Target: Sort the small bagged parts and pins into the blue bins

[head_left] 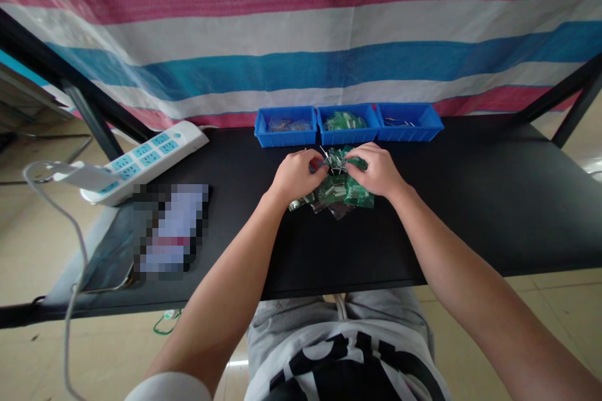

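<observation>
A pile of small green circuit boards [339,193] lies on the black table [470,213] in front of me. My left hand [297,174] is closed in a pinch above the pile's left side, and a red bit shows at its fingertips. My right hand [379,169] is closed on a green circuit board [353,163] at the pile's top. Thin metal pins [329,160] stick up between the two hands. The fingertips of both hands nearly meet.
Three blue bins stand in a row behind the pile: left bin [285,126], middle bin [347,124] with green boards, right bin [409,122]. A white power strip [141,160] and a blurred flat item [172,229] lie at the left. A striped tarp hangs behind.
</observation>
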Motion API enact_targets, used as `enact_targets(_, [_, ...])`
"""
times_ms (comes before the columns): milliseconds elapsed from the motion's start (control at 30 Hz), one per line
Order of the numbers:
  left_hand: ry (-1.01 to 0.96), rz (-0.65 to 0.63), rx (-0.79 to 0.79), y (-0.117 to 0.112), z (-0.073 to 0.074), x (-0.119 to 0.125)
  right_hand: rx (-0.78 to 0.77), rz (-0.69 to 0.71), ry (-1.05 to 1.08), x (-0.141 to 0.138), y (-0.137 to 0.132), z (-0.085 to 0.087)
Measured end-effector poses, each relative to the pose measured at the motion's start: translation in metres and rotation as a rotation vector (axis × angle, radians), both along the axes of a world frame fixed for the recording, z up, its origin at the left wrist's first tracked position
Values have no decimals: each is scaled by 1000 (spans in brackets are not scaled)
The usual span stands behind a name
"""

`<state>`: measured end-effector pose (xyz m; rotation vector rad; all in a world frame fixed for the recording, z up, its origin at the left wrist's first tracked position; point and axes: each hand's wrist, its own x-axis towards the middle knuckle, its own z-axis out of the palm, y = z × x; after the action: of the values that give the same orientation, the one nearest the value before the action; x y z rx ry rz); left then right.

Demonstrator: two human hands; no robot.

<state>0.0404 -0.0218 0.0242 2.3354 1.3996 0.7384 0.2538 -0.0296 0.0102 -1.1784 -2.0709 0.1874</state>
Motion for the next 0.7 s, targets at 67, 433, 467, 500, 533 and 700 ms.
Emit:
enact_targets(67, [108, -96, -28, -4, 4, 1, -6, -18, -7, 0, 1, -2])
enact_targets(433, [84, -170, -115, 0, 6, -2, 7, -42, 14, -2, 2, -4])
enact_targets(467, [31, -162, -124, 0, 6, -2, 4, -43, 21, -3, 2, -3])
enact_targets(500, [-27, -151, -133, 0, 6, -3, 4, -44, 32, -3, 2, -3])
enact_targets(533, [-88, -138, -142, 0, 6, -3, 5, -44, 44, -4, 1, -2])
enact_targets(700, [-434, -91, -173, 2, 3, -3, 5, 67, 81, -6, -3, 4])
